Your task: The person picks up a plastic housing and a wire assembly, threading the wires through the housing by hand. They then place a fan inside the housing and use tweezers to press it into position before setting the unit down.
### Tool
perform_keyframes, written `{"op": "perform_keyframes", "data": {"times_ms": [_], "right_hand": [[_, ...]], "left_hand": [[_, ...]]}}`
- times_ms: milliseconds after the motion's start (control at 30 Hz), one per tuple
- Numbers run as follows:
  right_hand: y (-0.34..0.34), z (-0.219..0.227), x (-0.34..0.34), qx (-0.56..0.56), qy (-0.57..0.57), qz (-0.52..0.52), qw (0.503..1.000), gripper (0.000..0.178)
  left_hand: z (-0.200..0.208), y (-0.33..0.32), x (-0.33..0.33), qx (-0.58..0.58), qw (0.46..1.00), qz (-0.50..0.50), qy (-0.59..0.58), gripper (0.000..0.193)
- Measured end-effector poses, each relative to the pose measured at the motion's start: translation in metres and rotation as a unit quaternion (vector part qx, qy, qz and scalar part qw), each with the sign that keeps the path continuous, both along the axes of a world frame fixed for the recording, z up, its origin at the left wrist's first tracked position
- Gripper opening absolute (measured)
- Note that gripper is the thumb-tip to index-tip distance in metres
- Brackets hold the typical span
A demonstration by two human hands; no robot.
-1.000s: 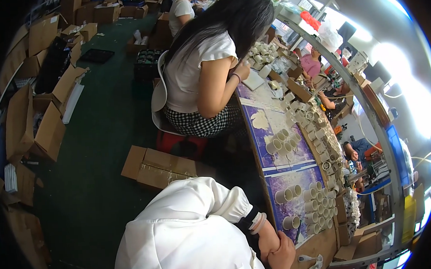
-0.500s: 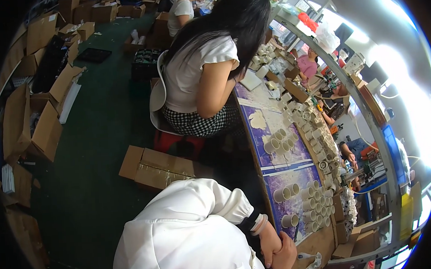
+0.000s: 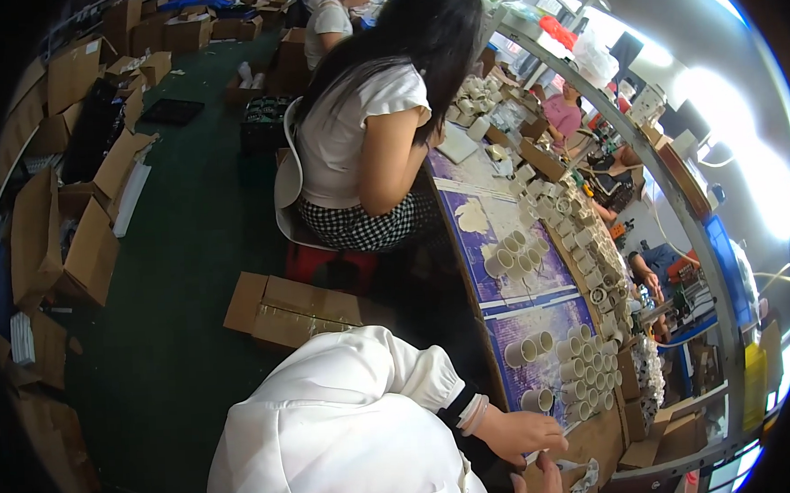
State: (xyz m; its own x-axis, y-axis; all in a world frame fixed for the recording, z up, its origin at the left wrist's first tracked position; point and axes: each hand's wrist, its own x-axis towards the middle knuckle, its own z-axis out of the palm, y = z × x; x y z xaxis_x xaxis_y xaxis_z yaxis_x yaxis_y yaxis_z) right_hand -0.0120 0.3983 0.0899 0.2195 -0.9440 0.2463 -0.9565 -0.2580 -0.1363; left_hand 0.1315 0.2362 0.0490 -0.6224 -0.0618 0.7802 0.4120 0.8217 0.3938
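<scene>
My left hand (image 3: 516,433), with a dark band and a pale bracelet at the wrist, reaches over the table's near edge. Its fingers stretch to the right and look apart, with nothing clearly in them. Just below it, my right hand (image 3: 543,484) rises from the lower edge, thumb and fingers spread. A small pale patch shows between the two hands; what it is I cannot make out. Beyond my left hand, a cream cylindrical cup (image 3: 536,401) stands nearest. Several more cream cups (image 3: 578,369) are grouped upright on the purple, dust-marked table sheet (image 3: 509,328).
A crumpled clear plastic piece (image 3: 586,479) lies right of my hands. Loose cream parts (image 3: 589,260) line the table's far side, below a metal shelf frame (image 3: 674,177). A co-worker (image 3: 364,142) sits ahead on a chair. Cardboard boxes (image 3: 296,312) stand on the green floor.
My hands were clasped together and have come apart. The left has moved up and right with its fingers extended; the right has dropped lower. The view has shifted slightly.
</scene>
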Motion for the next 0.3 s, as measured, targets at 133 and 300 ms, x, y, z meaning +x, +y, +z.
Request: {"op": "perform_keyframes", "data": {"times_ms": [133, 300], "right_hand": [[-0.021, -0.042, 0.023, 0.120, -0.028, -0.146, 0.982, 0.063], [-0.038, -0.084, 0.021, -0.032, -0.147, -0.155, 0.976, 0.037]], "left_hand": [[-0.011, 0.005, -0.032, -0.123, 0.979, 0.045, 0.159, 0.053], [-0.015, -0.003, -0.035, -0.138, 0.988, 0.021, 0.071, 0.054]]}}
